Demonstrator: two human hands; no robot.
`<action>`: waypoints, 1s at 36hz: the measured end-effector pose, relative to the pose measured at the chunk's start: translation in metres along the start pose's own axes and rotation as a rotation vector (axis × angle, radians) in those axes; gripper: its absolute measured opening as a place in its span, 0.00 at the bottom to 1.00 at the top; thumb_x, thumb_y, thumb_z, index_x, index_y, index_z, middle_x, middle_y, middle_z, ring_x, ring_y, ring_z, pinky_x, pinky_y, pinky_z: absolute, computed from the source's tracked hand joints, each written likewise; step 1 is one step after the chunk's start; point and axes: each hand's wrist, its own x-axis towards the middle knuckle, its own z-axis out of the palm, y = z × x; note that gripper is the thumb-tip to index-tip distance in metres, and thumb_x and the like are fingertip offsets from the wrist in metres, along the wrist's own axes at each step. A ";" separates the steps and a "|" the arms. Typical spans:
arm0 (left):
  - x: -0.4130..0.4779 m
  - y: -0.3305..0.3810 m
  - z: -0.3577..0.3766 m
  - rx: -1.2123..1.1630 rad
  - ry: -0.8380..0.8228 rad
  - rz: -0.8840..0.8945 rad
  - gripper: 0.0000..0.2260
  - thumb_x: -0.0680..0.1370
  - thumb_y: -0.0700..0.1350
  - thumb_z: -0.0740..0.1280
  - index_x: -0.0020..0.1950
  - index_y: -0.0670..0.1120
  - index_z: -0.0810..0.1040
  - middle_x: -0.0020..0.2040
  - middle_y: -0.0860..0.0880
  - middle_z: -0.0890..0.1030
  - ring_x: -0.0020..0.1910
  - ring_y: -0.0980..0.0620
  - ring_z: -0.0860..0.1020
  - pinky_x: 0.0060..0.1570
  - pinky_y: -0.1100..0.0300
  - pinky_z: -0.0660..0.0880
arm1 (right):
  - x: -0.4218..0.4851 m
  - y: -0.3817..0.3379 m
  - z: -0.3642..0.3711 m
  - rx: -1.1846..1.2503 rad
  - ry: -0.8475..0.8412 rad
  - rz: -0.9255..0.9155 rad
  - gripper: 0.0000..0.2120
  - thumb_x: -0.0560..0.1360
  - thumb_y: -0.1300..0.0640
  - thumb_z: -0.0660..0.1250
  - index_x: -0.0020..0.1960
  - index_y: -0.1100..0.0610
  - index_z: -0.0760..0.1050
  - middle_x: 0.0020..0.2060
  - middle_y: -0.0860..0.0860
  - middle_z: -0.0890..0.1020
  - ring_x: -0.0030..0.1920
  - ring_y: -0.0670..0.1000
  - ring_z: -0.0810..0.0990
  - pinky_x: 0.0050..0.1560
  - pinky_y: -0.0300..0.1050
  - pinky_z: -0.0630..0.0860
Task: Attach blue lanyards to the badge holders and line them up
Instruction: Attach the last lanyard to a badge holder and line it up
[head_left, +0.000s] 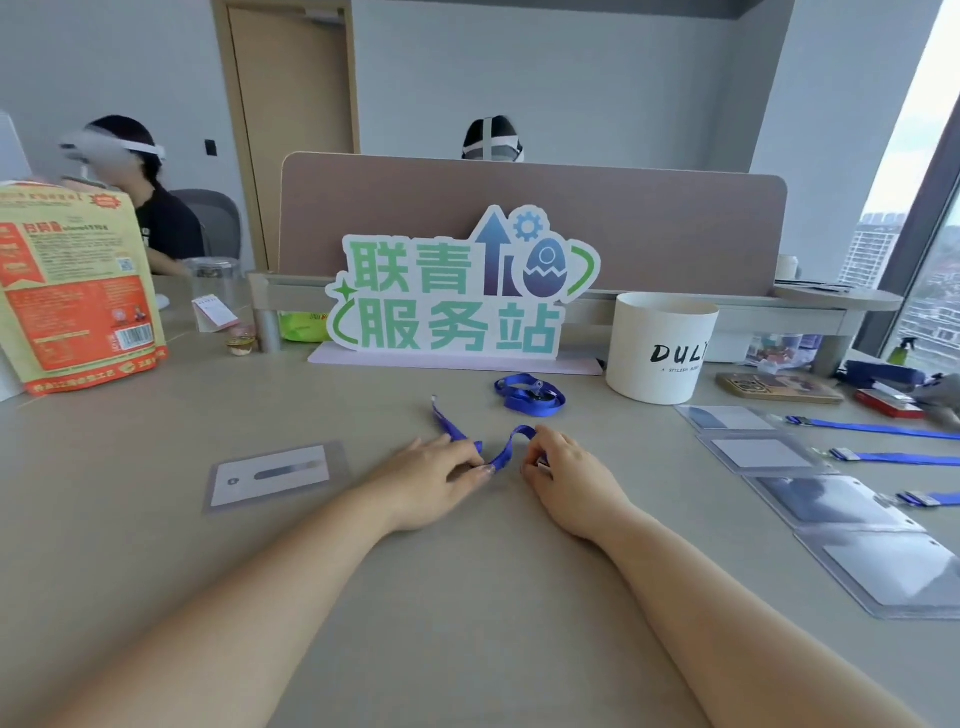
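A blue lanyard (506, 451) lies in loops on the beige table at the centre. My left hand (434, 473) pinches one stretch of it, and my right hand (566, 467) grips the other end, hiding its clip. One loose badge holder (275, 475) lies flat to the left of my left hand. A second coiled blue lanyard (530, 396) rests further back. On the right, several badge holders (763, 453) lie in a row, three of them with blue lanyards (878, 428) running off to the right.
A white cup-shaped container (657, 348) stands at back right beside a green-lettered sign (447, 296). An orange snack bag (78, 280) stands at the far left. Small boxes (779, 387) lie at right. Two people sit beyond the desk divider.
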 end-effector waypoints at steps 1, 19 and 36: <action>-0.005 -0.001 0.000 -0.069 0.024 0.017 0.10 0.80 0.57 0.58 0.52 0.54 0.75 0.48 0.53 0.75 0.51 0.51 0.71 0.55 0.58 0.66 | -0.001 -0.001 -0.001 0.012 -0.020 -0.004 0.05 0.78 0.55 0.58 0.51 0.55 0.69 0.56 0.51 0.77 0.55 0.56 0.76 0.52 0.48 0.73; -0.038 0.004 -0.014 -0.561 0.144 0.021 0.10 0.75 0.37 0.69 0.43 0.50 0.71 0.46 0.47 0.83 0.47 0.54 0.82 0.50 0.60 0.76 | -0.001 -0.030 0.008 -0.079 -0.268 -0.259 0.29 0.74 0.34 0.59 0.73 0.40 0.59 0.76 0.44 0.55 0.75 0.47 0.58 0.74 0.50 0.54; -0.062 -0.049 -0.032 0.184 0.017 -0.335 0.23 0.79 0.61 0.56 0.73 0.58 0.64 0.77 0.54 0.58 0.75 0.50 0.58 0.73 0.52 0.55 | -0.006 -0.032 0.007 0.072 -0.077 -0.162 0.13 0.76 0.64 0.61 0.54 0.54 0.81 0.54 0.50 0.82 0.54 0.53 0.77 0.55 0.42 0.71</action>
